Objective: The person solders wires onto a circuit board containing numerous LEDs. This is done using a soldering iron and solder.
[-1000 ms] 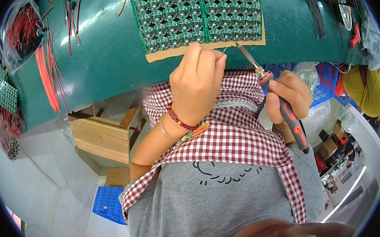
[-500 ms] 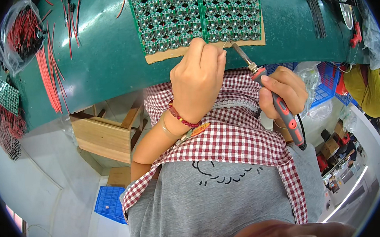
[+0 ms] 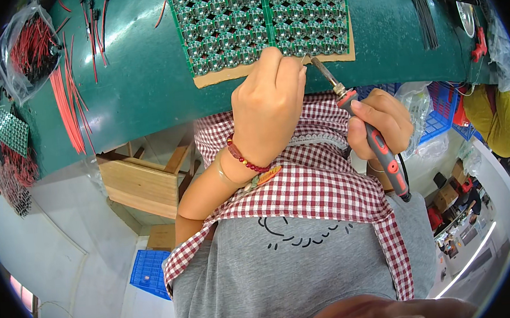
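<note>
My right hand (image 3: 381, 123) is closed round the grey and red handle of a soldering iron (image 3: 379, 144). The iron's tip points up and left to the front edge of a panel of small green circuit boards (image 3: 228, 28). Fingers pinched, my left hand (image 3: 270, 102) holds a short strand of thin solder wire (image 3: 304, 60) near that tip. Whether the tip touches the wire or a board is too small to tell. The panel lies on a brown cardboard sheet (image 3: 220, 77) on the green table, just beyond my left knuckles.
Red wires (image 3: 65, 107) and a clear bag of red and black wires (image 3: 33, 47) lie at the left of the green table (image 3: 137, 84). Dark wires (image 3: 419, 11) lie on the right, near red-handled pliers (image 3: 479, 46). A wooden stool (image 3: 138, 185) stands below the table.
My left hand has shifted very slightly right, with the wire still between its fingers. The panel appears a touch further left; the soldering iron has hardly moved.
</note>
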`<state>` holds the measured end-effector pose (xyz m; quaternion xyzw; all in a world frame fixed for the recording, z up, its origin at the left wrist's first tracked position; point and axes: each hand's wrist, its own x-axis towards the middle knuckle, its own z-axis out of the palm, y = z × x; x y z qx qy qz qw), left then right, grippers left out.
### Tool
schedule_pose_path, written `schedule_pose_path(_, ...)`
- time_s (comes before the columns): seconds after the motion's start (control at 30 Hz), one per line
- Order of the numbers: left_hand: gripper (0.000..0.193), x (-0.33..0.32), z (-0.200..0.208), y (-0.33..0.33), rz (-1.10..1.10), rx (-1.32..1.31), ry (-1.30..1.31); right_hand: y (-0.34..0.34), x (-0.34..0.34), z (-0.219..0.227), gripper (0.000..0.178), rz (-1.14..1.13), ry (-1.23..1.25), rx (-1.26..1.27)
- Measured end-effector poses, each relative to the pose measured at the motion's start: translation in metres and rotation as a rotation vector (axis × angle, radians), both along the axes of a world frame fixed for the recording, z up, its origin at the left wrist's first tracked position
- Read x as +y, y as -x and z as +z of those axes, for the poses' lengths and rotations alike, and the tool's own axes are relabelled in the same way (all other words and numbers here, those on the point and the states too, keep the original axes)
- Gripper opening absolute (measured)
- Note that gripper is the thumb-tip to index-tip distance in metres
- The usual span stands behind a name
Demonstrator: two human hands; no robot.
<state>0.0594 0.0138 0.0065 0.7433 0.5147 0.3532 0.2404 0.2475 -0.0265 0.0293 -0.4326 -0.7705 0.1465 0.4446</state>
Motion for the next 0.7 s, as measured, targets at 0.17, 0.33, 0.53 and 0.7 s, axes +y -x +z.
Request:
schedule_pose_path(0.17, 0.014, 0.004, 0.003, 0.000, -0.006, -0.025, -0.037, -0.001, -0.004, 0.005, 0.021, -0.021, 0.019, -0.018)
schedule_pose_path(0.33, 0.012, 0.004, 0.010, 0.008, 0.024, -0.054, -0.009, -0.010, -0.006, 0.008, 0.020, -0.027, -0.033, 0.084)
schedule_pose_path(0.53, 0.011, 0.012, 0.009, 0.008, 0.002, -0.022, -0.001, -0.001, 0.013, 0.011, 0.022, -0.035, -0.012, 0.043)
schedule_pose_path(0.7, 0.011, 0.014, 0.004, 0.008, 0.012, 0.004, -0.006, 0.001, 0.019, 0.007, 0.024, -0.024, 0.009, 0.039)
